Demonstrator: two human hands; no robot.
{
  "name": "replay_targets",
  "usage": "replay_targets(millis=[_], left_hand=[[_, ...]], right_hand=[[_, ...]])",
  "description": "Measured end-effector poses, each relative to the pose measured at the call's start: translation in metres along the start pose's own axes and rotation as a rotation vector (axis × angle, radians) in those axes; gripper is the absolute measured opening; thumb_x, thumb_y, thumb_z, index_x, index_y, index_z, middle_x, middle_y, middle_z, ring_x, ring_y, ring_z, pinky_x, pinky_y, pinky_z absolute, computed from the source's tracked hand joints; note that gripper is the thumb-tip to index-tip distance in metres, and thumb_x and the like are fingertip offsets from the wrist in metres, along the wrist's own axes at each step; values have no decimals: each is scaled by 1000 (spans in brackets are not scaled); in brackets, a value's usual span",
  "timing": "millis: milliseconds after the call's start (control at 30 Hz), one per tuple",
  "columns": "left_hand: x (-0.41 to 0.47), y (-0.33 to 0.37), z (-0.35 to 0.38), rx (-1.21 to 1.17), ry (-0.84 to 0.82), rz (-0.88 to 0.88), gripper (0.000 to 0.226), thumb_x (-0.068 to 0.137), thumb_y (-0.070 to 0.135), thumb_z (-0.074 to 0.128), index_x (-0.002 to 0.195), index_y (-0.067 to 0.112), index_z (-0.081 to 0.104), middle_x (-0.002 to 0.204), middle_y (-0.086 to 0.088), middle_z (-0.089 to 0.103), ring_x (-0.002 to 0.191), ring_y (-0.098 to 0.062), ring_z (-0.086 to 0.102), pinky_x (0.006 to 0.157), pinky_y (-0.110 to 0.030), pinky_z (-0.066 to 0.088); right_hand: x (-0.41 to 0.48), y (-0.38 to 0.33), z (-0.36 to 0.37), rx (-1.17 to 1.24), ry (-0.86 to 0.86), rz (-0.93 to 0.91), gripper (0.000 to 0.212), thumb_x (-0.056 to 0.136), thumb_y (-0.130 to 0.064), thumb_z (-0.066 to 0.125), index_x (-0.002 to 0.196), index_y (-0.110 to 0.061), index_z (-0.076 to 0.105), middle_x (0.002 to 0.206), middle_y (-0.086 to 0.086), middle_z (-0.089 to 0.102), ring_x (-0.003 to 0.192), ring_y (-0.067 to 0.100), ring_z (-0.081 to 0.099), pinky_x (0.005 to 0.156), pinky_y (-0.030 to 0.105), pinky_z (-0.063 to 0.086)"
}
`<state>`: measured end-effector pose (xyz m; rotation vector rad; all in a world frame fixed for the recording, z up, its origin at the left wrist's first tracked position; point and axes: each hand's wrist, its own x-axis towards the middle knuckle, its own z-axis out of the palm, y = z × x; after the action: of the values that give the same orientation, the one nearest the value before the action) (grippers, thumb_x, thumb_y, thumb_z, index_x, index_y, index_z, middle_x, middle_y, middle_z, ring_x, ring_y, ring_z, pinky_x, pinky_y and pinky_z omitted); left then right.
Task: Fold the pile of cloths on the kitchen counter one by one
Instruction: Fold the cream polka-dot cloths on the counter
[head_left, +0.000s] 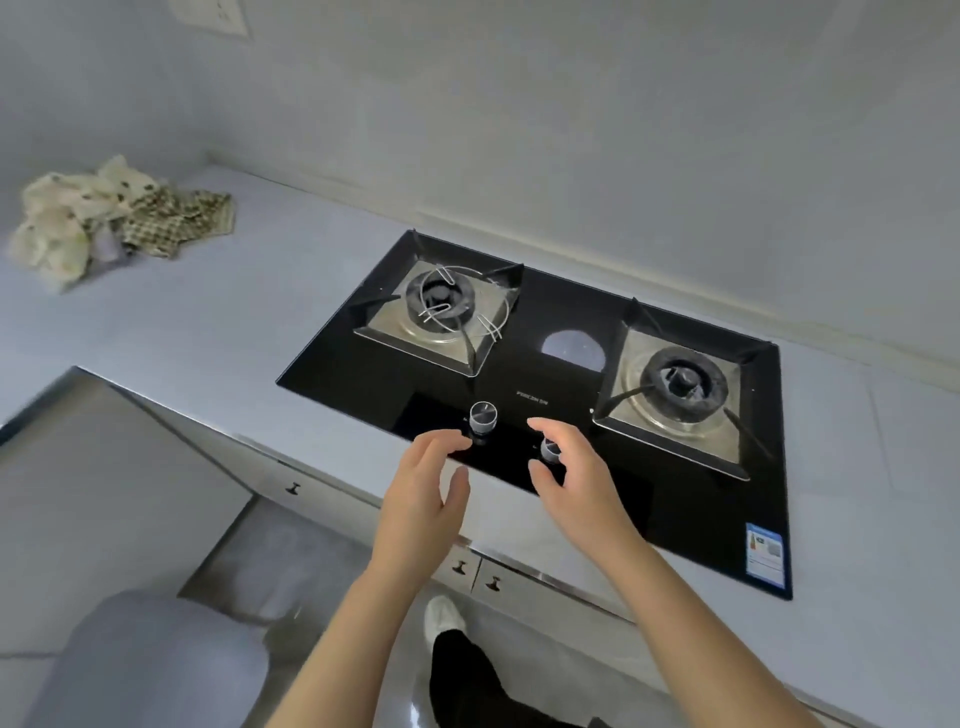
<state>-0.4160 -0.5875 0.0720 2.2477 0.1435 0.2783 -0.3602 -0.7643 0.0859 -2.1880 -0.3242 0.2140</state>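
Both hands, left hand (426, 499) and right hand (576, 478), spread, empty, hovering by the stove knobs (483, 417); could bump one reaching for the cloths (119, 218) far left.

Two bare hands held forward side by side, apart, palms half turned toward each other. The left hand (423, 501): fingers loosely curved and slightly spread, thumb standing off on the inner side, nothing held. The right hand (579, 480): fingers reaching forward in a relaxed curl, thumb below them, nothing held. The left forearm (337, 639): bare, rising from the lower edge toward the upper right. The right forearm (701, 623): bare, entering from the lower right, angled up and left. Both wrists roughly straight.
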Motion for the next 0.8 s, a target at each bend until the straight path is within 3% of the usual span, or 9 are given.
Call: replay_targets(millis=[100, 267, 367, 700, 800], left_hand=[[34, -27, -24, 37, 18, -8, 28, 94, 12, 55, 120, 23, 59, 126, 14, 52, 109, -3, 52, 89, -11, 38], [80, -66, -70, 103, 41, -38, 27, 94, 14, 55, 119, 23, 59, 125, 17, 50, 95, 4, 51, 78, -4, 38], [108, -95, -99, 120, 96, -79, 27, 94, 13, 55, 119, 22, 59, 126, 15, 51, 94, 5, 52, 78, -7, 39], [188, -193, -195, 121, 190, -166, 25, 95, 13, 52, 117, 23, 59, 124, 15, 51, 105, -2, 51, 83, -16, 41], [226, -247, -237, 128, 191, -175, 25, 94, 13, 53, 115, 23, 61, 124, 14, 52, 105, -6, 53, 84, -25, 46]], right_hand=[[47, -14, 28, 18, -30, -35, 43, 96, -16, 52, 136, -30, 46, 129, -25, 44, 115, -18, 36, 99, 7, 30], [121, -44, 65, 52, -109, -59, 43, 97, -17, 51, 138, -28, 45, 132, -21, 45, 117, -15, 38, 92, 2, 29], [167, -70, 91, 24, -177, -112, 44, 97, -18, 51, 139, -27, 43, 138, -15, 45, 128, -3, 37, 101, 13, 30], [261, -140, 184, 13, -296, -141, 45, 97, -15, 51, 140, -24, 42, 142, -12, 40, 129, 1, 38, 103, 15, 31], [295, -170, 239, -3, -319, -152, 47, 97, -14, 50, 142, -23, 40, 142, -11, 39, 129, 0, 37, 105, 13, 28]])
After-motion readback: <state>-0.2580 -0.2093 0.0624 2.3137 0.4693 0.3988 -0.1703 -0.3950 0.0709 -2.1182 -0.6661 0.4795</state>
